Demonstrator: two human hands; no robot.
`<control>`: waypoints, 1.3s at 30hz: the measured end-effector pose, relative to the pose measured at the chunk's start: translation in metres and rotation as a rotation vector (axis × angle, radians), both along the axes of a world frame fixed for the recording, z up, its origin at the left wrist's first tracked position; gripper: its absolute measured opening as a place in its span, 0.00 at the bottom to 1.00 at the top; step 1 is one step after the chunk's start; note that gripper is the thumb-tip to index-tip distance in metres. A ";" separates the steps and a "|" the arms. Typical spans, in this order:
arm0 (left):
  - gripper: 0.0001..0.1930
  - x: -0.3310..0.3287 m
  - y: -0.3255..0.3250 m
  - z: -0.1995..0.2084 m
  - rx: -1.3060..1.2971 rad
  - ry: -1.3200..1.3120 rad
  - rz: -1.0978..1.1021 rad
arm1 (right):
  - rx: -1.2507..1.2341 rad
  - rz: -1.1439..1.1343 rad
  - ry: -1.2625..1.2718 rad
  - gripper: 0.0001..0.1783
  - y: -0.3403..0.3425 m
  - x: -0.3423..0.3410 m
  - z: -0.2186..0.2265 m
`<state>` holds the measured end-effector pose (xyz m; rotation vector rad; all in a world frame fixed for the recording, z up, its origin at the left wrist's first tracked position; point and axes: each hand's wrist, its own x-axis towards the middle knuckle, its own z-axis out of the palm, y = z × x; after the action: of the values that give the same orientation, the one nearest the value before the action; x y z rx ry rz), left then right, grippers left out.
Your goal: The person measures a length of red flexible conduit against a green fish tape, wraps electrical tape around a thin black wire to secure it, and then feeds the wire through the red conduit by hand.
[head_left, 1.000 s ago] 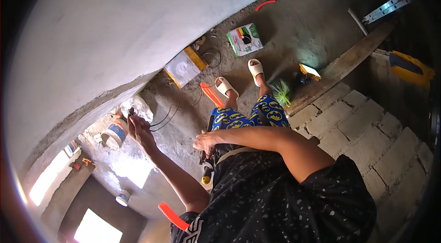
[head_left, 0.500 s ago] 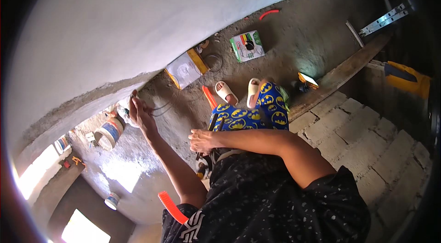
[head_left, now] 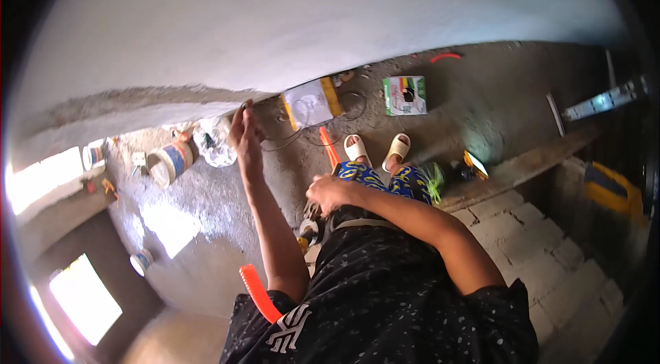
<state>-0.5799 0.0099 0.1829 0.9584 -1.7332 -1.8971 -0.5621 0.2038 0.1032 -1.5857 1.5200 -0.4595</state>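
Note:
My left hand (head_left: pixel 246 134) is raised beside the pale wall, its fingers pinched together. A thin dark wire (head_left: pixel 280 149) loops from this hand toward the floor. At my waist, my right hand (head_left: pixel 330 193) is closed next to the tools (head_left: pixel 309 230) hanging at my hip; whatever its fingers hold is hidden. An orange corrugated tube (head_left: pixel 258 293) sticks out by my left shoulder. Another orange tube (head_left: pixel 328 145) shows beyond my right hand, near my feet. On the floor ahead stands a white and green box (head_left: pixel 405 106) with a dark round hole.
A yellow-edged package (head_left: pixel 309 104) lies at the wall's foot. Left are a plastic bag (head_left: pixel 214 142) and a paint-stained bucket (head_left: pixel 170 163). To the right are a lit lamp (head_left: pixel 476 163), a wooden plank (head_left: pixel 509 175), concrete blocks (head_left: pixel 529 240) and a metal ladder (head_left: pixel 601 103).
My view has shifted, so the wall fills more of the picture. My left hand stays raised and my right hand stays at my waist. My right leg has straightened, with both sandals side by side.

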 end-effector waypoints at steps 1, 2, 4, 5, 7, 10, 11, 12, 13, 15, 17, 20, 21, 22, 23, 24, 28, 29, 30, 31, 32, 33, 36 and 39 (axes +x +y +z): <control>0.19 0.003 -0.004 -0.001 0.003 -0.002 0.005 | 0.097 -0.005 0.005 0.20 -0.002 -0.004 0.004; 0.19 -0.001 -0.006 -0.003 0.009 -0.005 -0.004 | 0.197 -0.024 0.013 0.23 -0.001 -0.008 0.004; 0.19 -0.008 -0.007 0.002 0.024 0.024 0.019 | 0.219 -0.045 0.062 0.29 0.001 -0.013 0.015; 0.19 -0.010 0.001 0.008 0.040 0.058 0.013 | 0.177 -0.067 0.127 0.30 0.008 -0.007 0.011; 0.19 -0.022 0.007 0.024 0.036 0.113 0.018 | 0.079 -0.122 0.031 0.29 0.018 -0.018 -0.011; 0.18 -0.013 0.003 0.024 0.014 0.133 0.048 | 0.136 -0.194 -0.346 0.26 0.028 -0.026 -0.023; 0.18 -0.006 0.002 0.024 0.034 0.120 0.063 | 0.058 -0.226 -0.372 0.20 0.032 -0.024 -0.017; 0.18 -0.003 0.000 0.023 0.033 0.122 0.086 | 0.063 -0.204 -0.370 0.20 0.032 -0.024 -0.013; 0.18 -0.001 -0.001 0.023 0.040 0.135 0.092 | -0.030 -0.220 -0.382 0.17 0.030 -0.024 -0.009; 0.18 0.006 -0.004 0.021 0.053 0.132 0.114 | -0.183 -0.185 -0.328 0.11 0.027 -0.023 0.003; 0.18 0.013 -0.004 0.018 0.042 0.120 0.131 | -0.173 -0.127 -0.308 0.11 0.022 -0.030 0.009; 0.18 0.017 -0.007 0.011 0.056 0.126 0.143 | -0.242 -0.106 -0.299 0.11 0.021 -0.039 0.016; 0.18 0.024 -0.010 0.007 0.066 0.123 0.121 | -0.246 -0.133 -0.352 0.10 0.019 -0.040 0.027; 0.18 0.030 -0.012 0.003 0.077 0.121 0.096 | -0.251 -0.163 -0.403 0.10 0.017 -0.042 0.039; 0.18 0.031 -0.013 0.001 0.074 0.095 0.088 | -0.209 -0.156 -0.493 0.10 0.016 -0.044 0.052; 0.18 0.032 -0.013 -0.001 0.074 0.087 0.067 | -0.209 -0.146 -0.483 0.10 0.016 -0.047 0.064; 0.19 0.022 -0.010 0.000 0.074 0.084 -0.038 | -0.349 -0.322 -0.659 0.18 0.026 -0.066 0.130; 0.19 0.025 -0.012 0.001 0.042 0.087 -0.057 | -0.367 -0.444 -0.632 0.20 0.028 -0.073 0.146; 0.20 0.026 -0.011 0.000 0.021 0.094 -0.085 | -0.351 -0.610 -0.573 0.20 0.026 -0.081 0.174; 0.20 0.020 -0.005 0.011 -0.103 0.071 -0.092 | -0.247 -0.692 -0.684 0.19 0.031 -0.094 0.189; 0.20 0.018 -0.001 0.019 -0.165 0.037 -0.121 | -0.141 -0.767 -0.798 0.19 0.039 -0.110 0.194; 0.20 0.012 0.002 0.023 -0.132 0.040 -0.160 | -0.084 -0.815 -0.876 0.18 0.055 -0.133 0.187; 0.21 -0.008 0.016 0.031 -0.173 0.011 -0.283 | 0.197 -1.051 -1.089 0.14 0.097 -0.175 0.159; 0.23 -0.021 0.026 0.036 -0.176 0.046 -0.363 | 0.373 -1.068 -1.122 0.15 0.128 -0.176 0.116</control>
<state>-0.6013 0.0360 0.2192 0.5592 -2.1178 -1.9141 -0.7380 0.3318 0.2187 0.0301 1.2466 -1.2726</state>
